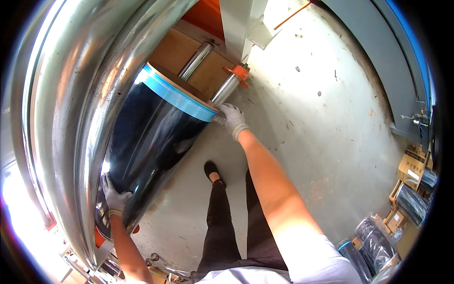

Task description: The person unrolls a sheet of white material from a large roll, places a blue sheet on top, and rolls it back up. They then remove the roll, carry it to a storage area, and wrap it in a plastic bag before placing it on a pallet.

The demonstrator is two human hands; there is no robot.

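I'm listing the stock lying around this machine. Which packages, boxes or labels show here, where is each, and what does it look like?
Cardboard boxes: stacked at the right edge on the floor, brown, one with a pale label.
Wrapped rolls: lower right, dark cylinders in clear plastic, one with a blue end.
Big roll: held by the left hand and right hand, glossy black with a blue band.
No signs or screens.

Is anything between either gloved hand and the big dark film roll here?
Nothing visible. The right hand already rests on the roll's blue-taped end by the steel shaft, and the left hand is pressed against the near end of the dark film roll. Large shiny rollers sit to the left, beside it.
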